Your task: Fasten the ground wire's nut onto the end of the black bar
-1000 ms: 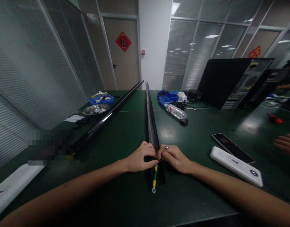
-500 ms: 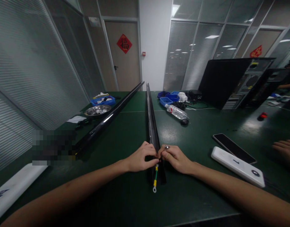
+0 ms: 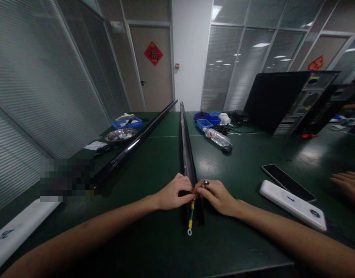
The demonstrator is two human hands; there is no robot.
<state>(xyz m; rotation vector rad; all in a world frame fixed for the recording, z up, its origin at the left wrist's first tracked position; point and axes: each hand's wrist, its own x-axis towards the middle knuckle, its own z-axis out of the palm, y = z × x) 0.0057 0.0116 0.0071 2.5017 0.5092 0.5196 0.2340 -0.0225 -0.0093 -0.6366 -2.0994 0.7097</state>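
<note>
A long black metal channel runs away from me along the green table. At its near end, my left hand pinches the upper end of a short green-and-yellow grounding wire. The wire's lower ring terminal points toward me, and its upper end is partly covered by fingertips. Close against the left fingertips, my right hand has its thumb and index finger closed at the same spot. Whatever they grip is too small and hidden to name. A ring sits on one right finger.
A second black channel lies to the left, near a metal bowl and blue tray. On the right are a plastic bottle, a phone, a white power bank, a red tool and another person's hand.
My right fingers have shifted slightly at the channel's end; the wire stays in place. At the right, the red tool has moved left and away, and the other person's hand has moved a little left.
</note>
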